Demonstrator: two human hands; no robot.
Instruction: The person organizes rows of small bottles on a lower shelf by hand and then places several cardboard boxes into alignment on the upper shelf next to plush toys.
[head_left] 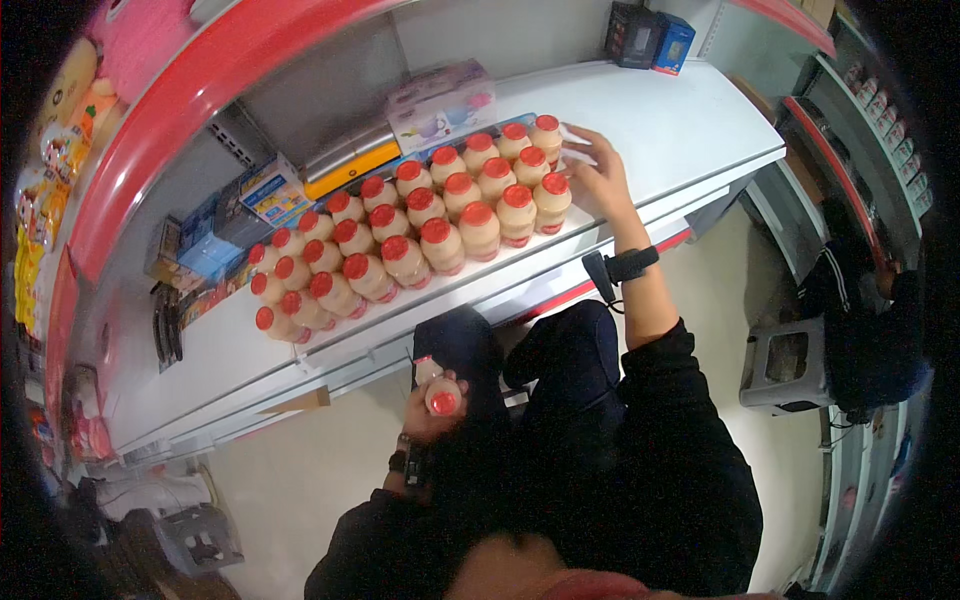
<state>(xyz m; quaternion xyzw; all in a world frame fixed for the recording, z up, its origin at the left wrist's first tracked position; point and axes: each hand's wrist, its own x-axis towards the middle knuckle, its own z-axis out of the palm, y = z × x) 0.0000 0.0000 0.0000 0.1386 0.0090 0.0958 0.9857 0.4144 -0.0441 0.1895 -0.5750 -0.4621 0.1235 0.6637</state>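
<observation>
Rows of small cream-coloured drink bottles (480, 232) with red caps stand close together on a white shelf (640, 110). My left hand (428, 425), low over my lap, is closed around two more such bottles (443, 392), their red caps showing. At the right end of the rows, my right hand (606, 182) reaches in from the side, fingers bent beside the end bottles. Something white (577, 155), thin and perhaps a wipe, shows at its fingers. Whether those fingertips touch a bottle is hard to make out.
Behind the bottles lie a pale purple box (440, 105), a yellow-and-grey box (350, 165) and blue boxes (205, 235). Dark and blue boxes (650, 40) stand at the back right. On the right are a grey stool (785, 365), a person in dark clothes (865, 335) and stocked shelves (885, 120).
</observation>
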